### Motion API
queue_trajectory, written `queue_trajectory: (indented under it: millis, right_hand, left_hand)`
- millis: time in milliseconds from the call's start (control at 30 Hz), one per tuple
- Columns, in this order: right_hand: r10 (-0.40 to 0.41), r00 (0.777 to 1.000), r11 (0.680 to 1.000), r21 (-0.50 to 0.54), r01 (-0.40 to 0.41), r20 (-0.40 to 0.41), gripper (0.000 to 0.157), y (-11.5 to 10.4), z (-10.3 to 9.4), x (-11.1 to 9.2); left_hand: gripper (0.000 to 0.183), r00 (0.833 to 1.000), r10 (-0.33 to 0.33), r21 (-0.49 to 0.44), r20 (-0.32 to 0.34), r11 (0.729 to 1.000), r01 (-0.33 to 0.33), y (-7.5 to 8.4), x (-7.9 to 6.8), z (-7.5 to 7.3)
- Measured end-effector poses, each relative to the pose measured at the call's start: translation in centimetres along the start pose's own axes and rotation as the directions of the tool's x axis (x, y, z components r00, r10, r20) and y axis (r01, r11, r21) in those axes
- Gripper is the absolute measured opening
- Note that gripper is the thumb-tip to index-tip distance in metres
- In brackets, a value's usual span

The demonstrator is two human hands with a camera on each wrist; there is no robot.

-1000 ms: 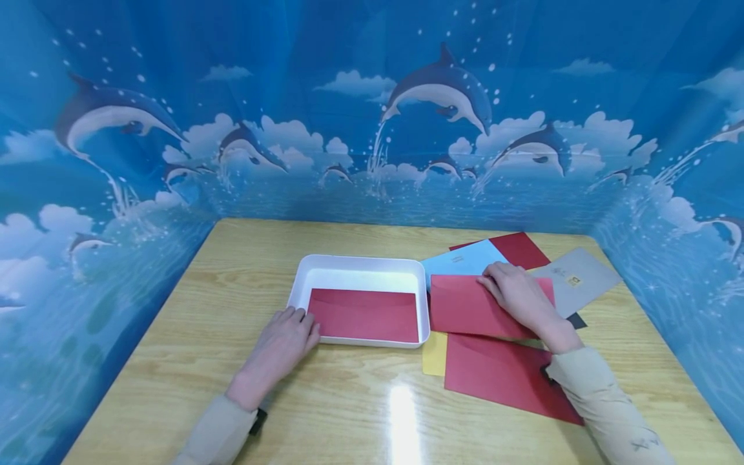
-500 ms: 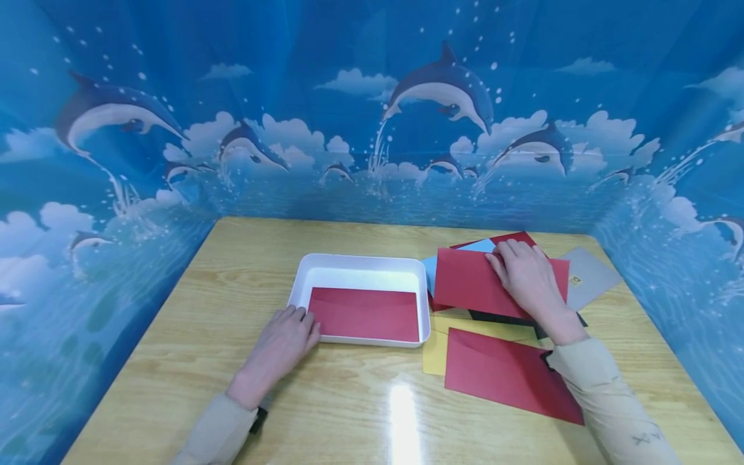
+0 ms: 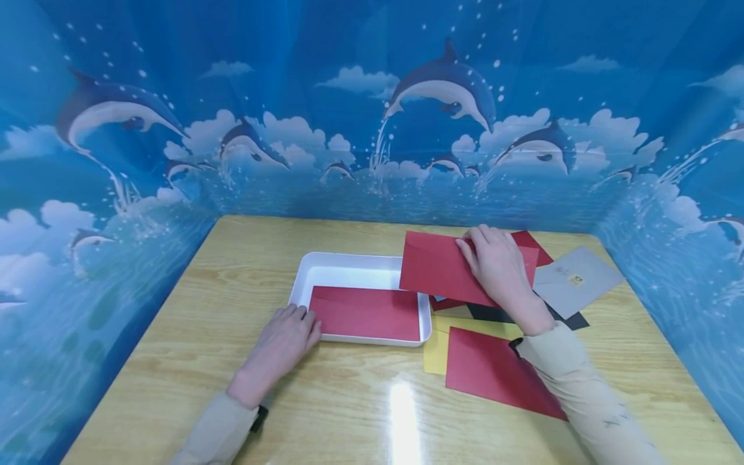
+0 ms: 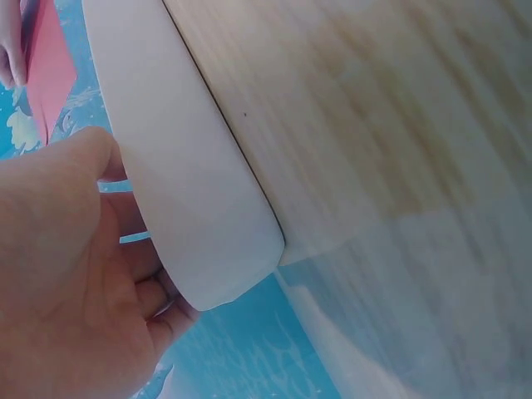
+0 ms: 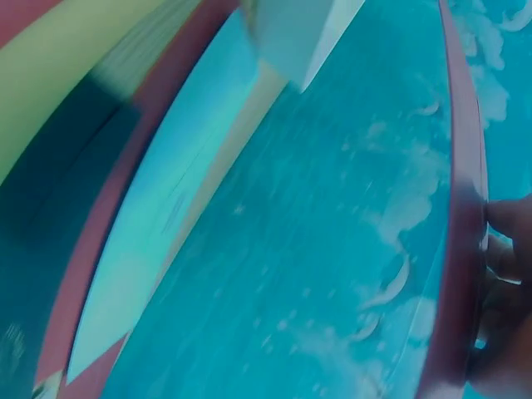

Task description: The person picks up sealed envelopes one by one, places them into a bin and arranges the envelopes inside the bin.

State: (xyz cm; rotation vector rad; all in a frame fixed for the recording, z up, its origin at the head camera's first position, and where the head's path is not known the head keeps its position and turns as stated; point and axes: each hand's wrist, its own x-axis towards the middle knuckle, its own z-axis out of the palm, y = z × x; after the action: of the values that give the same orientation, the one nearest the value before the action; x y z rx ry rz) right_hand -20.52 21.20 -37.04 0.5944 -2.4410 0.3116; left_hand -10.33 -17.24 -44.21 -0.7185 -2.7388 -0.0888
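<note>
In the head view, my left hand [image 3: 285,341] grips the near left corner of a white plastic tray [image 3: 331,259]. The left wrist view has its fingers curled over the rim, close to the tray's outer wall [image 4: 187,183]. Flat inside the tray lies a red envelope [image 3: 366,314]. My right hand [image 3: 500,268] pinches another red envelope [image 3: 433,265] by its upper edge, raised and overlapping the tray's right end in the head view. From the right wrist, that held envelope [image 5: 465,224] stands nearly edge-on beside the fingers [image 5: 503,258].
Right of the tray spreads a loose pile: a grey envelope [image 3: 575,281], a yellow one [image 3: 437,352], a red one [image 3: 494,371], a black one [image 3: 575,321] and a dark red one [image 3: 533,245]. A light blue envelope [image 5: 166,216] shows below the right hand. Dolphin-print curtain [image 3: 349,129] encloses the table.
My right hand has lifted the red envelope off the pile, up and away, then left toward the tray, uncovering yellow and black envelopes. The left hand has stayed at the tray corner.
</note>
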Motion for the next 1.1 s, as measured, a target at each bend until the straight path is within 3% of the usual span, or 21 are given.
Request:
queue_trajectory:
  millis: [267,433,633,867,1100]
  right_hand:
    - [-0.007,0.999,0.988,0.151,0.001,0.042,0.024,-4.2,1.1,1.9]
    - [-0.049,0.997,0.966,0.257,0.034,0.053,0.019,-6.3,2.2,2.5]
    - [-0.078,0.996,0.934,0.352,0.060,0.036,0.027,-8.6,3.5,2.5]
    - [-0.141,0.984,0.917,0.389,0.089,0.109,0.029,-9.9,5.3,2.0]
    - [-0.159,0.961,0.912,0.406,0.055,0.227,0.031,-9.9,7.1,1.3]
  left_hand:
    - [0.016,1.000,-0.010,-0.017,-0.021,1.000,0.009,0.0,0.1,0.1]
    - [0.015,1.000,0.001,-0.003,-0.013,1.000,-0.001,-0.1,0.1,0.0]
    - [0.016,0.999,-0.001,-0.008,-0.043,1.000,0.000,0.0,0.1,0.0]
    - [0.017,0.999,-0.026,-0.030,-0.044,0.999,0.025,0.1,0.3,-0.1]
    - [0.014,0.999,-0.043,-0.041,0.001,0.998,0.043,0.2,0.3,-0.3]
